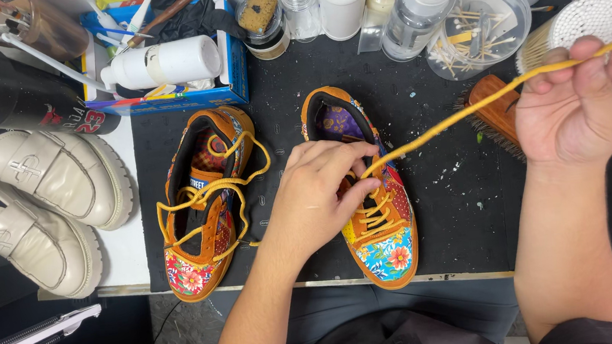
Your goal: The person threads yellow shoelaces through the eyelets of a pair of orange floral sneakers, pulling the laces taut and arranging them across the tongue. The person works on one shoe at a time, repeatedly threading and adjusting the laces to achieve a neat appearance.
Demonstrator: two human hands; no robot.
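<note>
On the black mat (458, 202), left hand (323, 193) grips the right sneaker (368, 196); right hand (583, 100), raised, pinches its taut yellow lace (451, 124).

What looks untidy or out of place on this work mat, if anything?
White specks are scattered over the black mat beside the right-hand patchwork sneaker. The other sneaker has its yellow lace hanging in loose loops. The wooden brush lies askew.

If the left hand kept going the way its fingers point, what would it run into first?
The left hand points right, across the right-side shoe. Past its eyelets and the taut yellow lace, likely only bare black mat, then the right forearm; depth is unclear.
</note>
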